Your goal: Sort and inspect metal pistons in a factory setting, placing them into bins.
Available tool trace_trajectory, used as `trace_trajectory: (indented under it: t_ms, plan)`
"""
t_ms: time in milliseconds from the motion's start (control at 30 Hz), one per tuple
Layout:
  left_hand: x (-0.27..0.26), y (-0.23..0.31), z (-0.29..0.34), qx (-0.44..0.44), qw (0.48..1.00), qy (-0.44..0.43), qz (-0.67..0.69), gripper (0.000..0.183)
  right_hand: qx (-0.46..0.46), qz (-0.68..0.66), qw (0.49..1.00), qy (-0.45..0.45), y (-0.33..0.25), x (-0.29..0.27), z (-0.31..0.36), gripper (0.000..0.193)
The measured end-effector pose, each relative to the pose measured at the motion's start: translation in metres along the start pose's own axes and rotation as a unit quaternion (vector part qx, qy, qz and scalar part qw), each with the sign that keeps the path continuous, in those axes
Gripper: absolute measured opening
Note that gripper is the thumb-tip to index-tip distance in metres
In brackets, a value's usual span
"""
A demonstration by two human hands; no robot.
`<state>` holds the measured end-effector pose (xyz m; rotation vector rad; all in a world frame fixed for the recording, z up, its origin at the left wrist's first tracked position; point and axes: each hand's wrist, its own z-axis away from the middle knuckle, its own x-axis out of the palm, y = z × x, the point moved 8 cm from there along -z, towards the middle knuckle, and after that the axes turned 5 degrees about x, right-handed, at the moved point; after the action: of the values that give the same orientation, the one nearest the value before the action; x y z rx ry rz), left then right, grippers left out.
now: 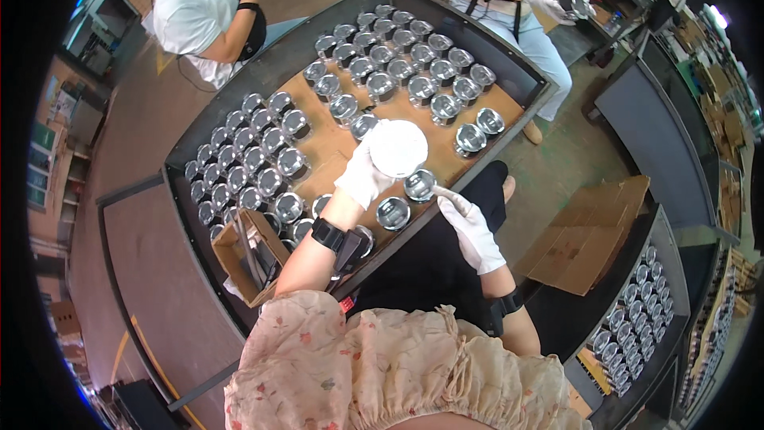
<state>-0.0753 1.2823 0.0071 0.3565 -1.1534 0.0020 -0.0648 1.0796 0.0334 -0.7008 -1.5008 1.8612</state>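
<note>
My left hand (363, 177), in a white glove, holds a round white container (398, 148) above the middle of the tray. My right hand (469, 227), also gloved, reaches in with a thin tool at a shiny metal piston (419, 185) near the tray's front edge. Another piston (393, 213) stands just beside it. Both wrists wear black bands.
The dark tray (517, 107) is lined with brown cardboard and carries several rows of metal pistons (263, 163). A small open cardboard box (247, 259) sits at its near left corner. Two other people in white gloves work at the far side. Flattened cardboard (585, 235) and another loaded tray (637, 318) lie right.
</note>
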Motion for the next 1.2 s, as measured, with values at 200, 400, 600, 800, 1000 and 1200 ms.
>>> trace_trajectory:
  t_ms: [200, 400, 600, 800, 1000, 1200]
  plan:
    - [0.07, -0.05, 0.01, -0.039, 0.992, -0.076, -0.096, 0.029, 0.175, -0.562, 0.779, -0.217, -0.049, 0.039, 0.029, 0.066]
    - [0.112, -0.037, 0.027, 0.12, 0.829, -0.075, -0.541, 0.044, 0.19, -0.677, 0.68, -0.206, -0.073, 0.038, 0.038, 0.079]
    - [0.133, -0.055, 0.051, 0.278, 0.727, -0.245, -0.578, 0.038, 0.114, -0.67, 0.711, -0.18, -0.069, 0.009, 0.027, 0.072]
    - [0.105, -0.086, 0.063, 0.012, 0.943, -0.194, -0.269, 0.053, -0.053, -0.446, 0.893, -0.031, -0.067, -0.033, 0.017, 0.059]
    - [0.087, -0.106, 0.057, 0.012, 0.956, -0.223, -0.191, 0.053, -0.178, -0.191, 0.939, 0.222, -0.049, -0.051, 0.018, 0.079]
    - [0.075, -0.11, 0.058, 0.002, 0.977, -0.142, -0.161, 0.057, -0.251, 0.014, 0.926, 0.28, -0.063, -0.038, 0.038, 0.089]
